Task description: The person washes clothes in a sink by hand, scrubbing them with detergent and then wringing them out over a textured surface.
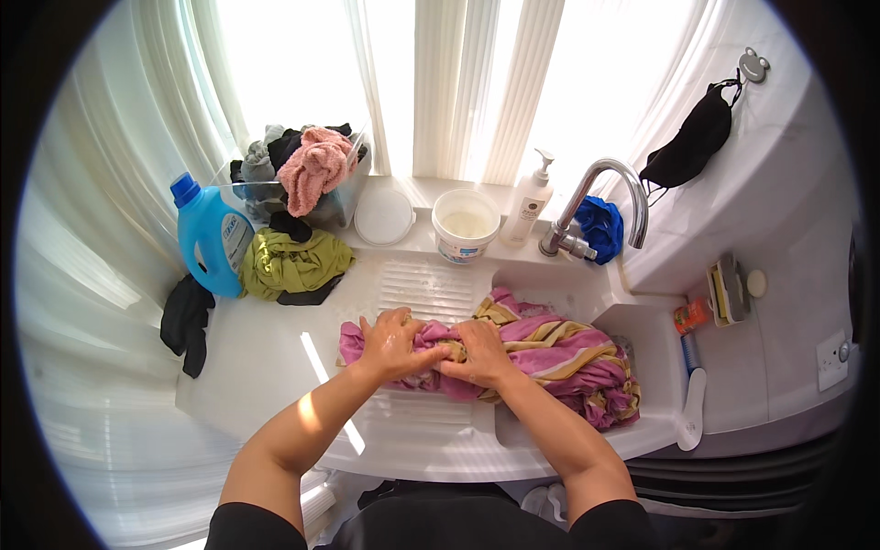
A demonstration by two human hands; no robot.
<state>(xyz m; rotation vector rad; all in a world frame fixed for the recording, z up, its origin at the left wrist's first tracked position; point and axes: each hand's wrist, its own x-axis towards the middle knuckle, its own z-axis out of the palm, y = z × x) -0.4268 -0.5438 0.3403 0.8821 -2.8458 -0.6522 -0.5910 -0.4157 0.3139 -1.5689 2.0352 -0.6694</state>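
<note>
1. Our left hand (392,346) and right hand (477,356) press fingers-spread on the striped pink cloth (573,353), mid-frame; we cannot tell whether they pinch it.
2. We judge this cloth partway worked: bunched across the ribbed board (423,291) and basin (662,357).
3. At left, the green cloth (295,264) lies aside, perhaps left for later.

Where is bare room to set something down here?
Biggest patch: left counter, between the green cloth and left forearm. A narrow strip of basin shows right of the striped cloth. Crowded: back ledge, with lid, tub, pump bottle and tap.
</note>
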